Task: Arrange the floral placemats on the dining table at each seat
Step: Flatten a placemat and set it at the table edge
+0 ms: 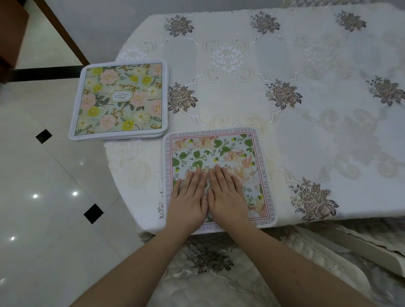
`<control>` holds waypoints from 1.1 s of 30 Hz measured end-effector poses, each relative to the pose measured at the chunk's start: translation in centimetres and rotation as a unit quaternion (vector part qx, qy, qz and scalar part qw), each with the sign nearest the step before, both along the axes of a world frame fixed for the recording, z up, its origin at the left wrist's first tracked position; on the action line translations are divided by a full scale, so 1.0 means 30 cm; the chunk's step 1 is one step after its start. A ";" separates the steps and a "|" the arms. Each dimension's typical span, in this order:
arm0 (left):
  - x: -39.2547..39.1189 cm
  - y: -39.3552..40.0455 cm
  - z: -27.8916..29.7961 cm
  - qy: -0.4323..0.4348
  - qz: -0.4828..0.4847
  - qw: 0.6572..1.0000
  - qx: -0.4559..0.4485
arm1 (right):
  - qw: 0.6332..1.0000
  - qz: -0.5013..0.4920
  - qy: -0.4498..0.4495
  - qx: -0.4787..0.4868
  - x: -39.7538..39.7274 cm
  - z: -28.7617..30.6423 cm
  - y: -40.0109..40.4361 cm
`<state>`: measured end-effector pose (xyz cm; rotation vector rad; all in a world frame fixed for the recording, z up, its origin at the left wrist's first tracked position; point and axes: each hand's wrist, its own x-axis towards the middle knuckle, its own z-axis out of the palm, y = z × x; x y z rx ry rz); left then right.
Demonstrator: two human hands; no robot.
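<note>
Looking down through the head camera, you have both hands flat on a floral placemat at the near edge of the dining table. Your left hand and right hand lie side by side, touching along the thumbs, palms down, fingers straight and close together, pressing on the mat's near half and gripping nothing. This placemat is square with rounded corners, printed with green leaves and peach blossoms inside a pink line, and a band of lettering runs round its border; its near edge slightly overhangs the table's near edge

A stack of placemats sits at the table's left edge, just beyond the mat under your hands and to its left, with part of the stack hanging out past the edge over the floor. The top one shows pink and yellow flowers on pale green with a small oval label in the middle. How many mats are in the stack cannot be told

An embroidered cream tablecloth with dark rose motifs covers the table. A quilted chair seat lies below your forearms, and glossy floor tiles with small black squares spread out to the left
</note>
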<state>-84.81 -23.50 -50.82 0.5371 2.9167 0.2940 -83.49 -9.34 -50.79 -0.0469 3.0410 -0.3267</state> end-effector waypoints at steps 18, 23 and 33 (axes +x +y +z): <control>-0.015 -0.224 -0.003 0.003 -0.016 1.000 -0.021 | 0.999 0.003 -0.036 -0.006 0.068 0.019 0.230; -0.012 -0.253 -0.001 0.003 -0.007 1.000 -0.013 | 0.999 0.002 -0.037 -0.005 0.079 0.027 0.282; -0.017 -0.276 0.005 -0.005 -0.009 1.000 -0.012 | 0.999 0.008 -0.029 -0.012 0.076 0.035 0.288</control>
